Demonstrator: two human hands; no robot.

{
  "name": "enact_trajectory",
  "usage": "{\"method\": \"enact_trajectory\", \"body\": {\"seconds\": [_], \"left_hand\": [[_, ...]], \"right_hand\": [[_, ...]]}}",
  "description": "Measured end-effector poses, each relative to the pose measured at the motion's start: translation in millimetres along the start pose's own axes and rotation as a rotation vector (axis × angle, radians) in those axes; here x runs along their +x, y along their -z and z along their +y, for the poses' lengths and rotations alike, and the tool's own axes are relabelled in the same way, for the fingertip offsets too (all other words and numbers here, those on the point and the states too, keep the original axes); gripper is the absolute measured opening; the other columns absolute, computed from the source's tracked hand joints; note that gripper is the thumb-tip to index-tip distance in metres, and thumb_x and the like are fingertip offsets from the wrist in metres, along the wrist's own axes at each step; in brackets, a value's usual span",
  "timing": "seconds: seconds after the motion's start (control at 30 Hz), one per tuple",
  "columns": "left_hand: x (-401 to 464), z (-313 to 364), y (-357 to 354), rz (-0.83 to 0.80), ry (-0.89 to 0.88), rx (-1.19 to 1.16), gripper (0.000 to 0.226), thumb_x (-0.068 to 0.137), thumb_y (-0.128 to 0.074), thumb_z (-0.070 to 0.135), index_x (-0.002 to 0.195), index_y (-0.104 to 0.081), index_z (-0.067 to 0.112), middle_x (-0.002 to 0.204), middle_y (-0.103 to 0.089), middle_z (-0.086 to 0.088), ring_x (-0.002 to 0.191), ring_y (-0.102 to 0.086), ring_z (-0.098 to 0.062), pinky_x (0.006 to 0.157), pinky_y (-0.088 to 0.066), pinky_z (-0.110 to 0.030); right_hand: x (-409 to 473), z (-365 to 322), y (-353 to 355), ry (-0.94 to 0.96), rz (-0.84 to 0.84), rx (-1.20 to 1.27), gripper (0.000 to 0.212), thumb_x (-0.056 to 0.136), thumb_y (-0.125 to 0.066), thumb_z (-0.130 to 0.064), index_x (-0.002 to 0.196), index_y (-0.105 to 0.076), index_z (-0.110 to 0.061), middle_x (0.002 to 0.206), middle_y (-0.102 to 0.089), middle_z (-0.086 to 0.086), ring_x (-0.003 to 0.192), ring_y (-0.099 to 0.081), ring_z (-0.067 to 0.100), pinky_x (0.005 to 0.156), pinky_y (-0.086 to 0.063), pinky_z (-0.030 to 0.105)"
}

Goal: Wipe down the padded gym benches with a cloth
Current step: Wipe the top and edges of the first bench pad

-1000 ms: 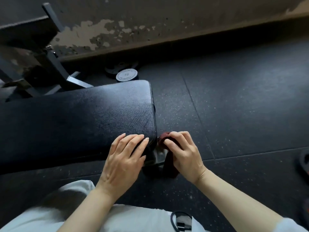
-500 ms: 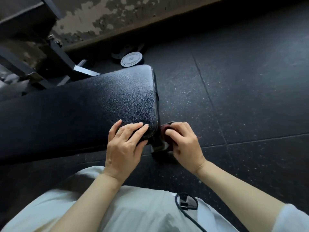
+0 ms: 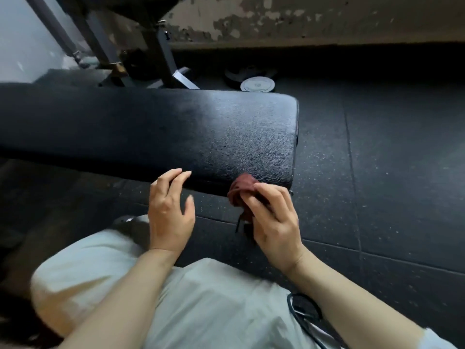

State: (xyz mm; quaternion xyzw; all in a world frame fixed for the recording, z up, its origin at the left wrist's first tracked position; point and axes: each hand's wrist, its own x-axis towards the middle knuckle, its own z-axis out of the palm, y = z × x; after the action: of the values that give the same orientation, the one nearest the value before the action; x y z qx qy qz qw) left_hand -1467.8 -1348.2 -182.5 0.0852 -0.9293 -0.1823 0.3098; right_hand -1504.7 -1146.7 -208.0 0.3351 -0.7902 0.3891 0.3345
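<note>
A black padded bench (image 3: 176, 129) runs across the view from the left and ends at the right of centre. My right hand (image 3: 274, 217) holds a bunched dark red cloth (image 3: 241, 191) against the bench's near edge, close to its end corner. My left hand (image 3: 169, 210) hovers just in front of the near edge, fingers loosely bent, its fingertips at the pad's rim and holding nothing.
Dark rubber floor (image 3: 377, 172) spreads to the right and behind. A black metal machine frame (image 3: 161, 46) stands behind the bench. A round weight plate (image 3: 256, 84) lies on the floor near the peeling wall (image 3: 302, 18). My light trousers fill the bottom.
My left hand lifted off the pad's corner and drew back to the left. My right hand brought the cloth from below the bench end up to the near edge. The view shifted.
</note>
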Motion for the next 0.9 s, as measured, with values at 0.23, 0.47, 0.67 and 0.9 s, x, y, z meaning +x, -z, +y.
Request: {"method": "enact_trajectory", "body": {"seconds": [0.23,0.47,0.67,0.9], "left_hand": [[-25,-4,14,-0.161,0.188,-0.461,0.034,0.092,-0.047,0.043,0.101,-0.071,0.020,0.094,-0.070,0.006,0.088,-0.063,-0.003,0.082,-0.049,-0.024],[-27,-16,21,-0.092,0.490,-0.780,0.011,0.099,-0.053,0.022,0.109,-0.057,0.023,0.101,-0.067,0.014,0.100,-0.062,-0.002,0.087,-0.043,-0.018],[4,-40,11,0.310,0.715,-0.487,0.022,0.093,-0.062,0.014,0.112,-0.055,0.007,0.107,-0.057,-0.008,0.100,-0.056,-0.022,0.091,-0.041,-0.024],[-4,15,-14,0.021,0.198,-0.522,0.028,0.081,-0.061,0.029,0.103,-0.063,0.011,0.094,-0.052,0.002,0.086,-0.050,-0.006,0.083,-0.037,-0.008]], "right_hand": [[15,-30,-40,0.030,-0.236,0.142,0.025,0.083,-0.058,0.005,0.105,-0.068,0.001,0.120,-0.052,0.007,0.099,-0.058,0.029,0.090,-0.050,0.034],[45,-42,-54,0.210,-0.525,0.224,0.039,0.093,-0.053,-0.022,0.123,-0.062,0.001,0.133,-0.057,0.016,0.120,-0.055,0.029,0.107,-0.041,0.031],[68,-17,-51,0.237,-0.349,-0.097,0.030,0.088,-0.056,-0.013,0.113,-0.068,-0.002,0.119,-0.065,0.013,0.109,-0.059,0.031,0.099,-0.045,0.037],[76,-9,-47,0.059,-0.362,-0.046,0.032,0.077,-0.042,-0.012,0.096,-0.066,-0.003,0.105,-0.066,0.009,0.098,-0.058,0.029,0.090,-0.041,0.028]]}}
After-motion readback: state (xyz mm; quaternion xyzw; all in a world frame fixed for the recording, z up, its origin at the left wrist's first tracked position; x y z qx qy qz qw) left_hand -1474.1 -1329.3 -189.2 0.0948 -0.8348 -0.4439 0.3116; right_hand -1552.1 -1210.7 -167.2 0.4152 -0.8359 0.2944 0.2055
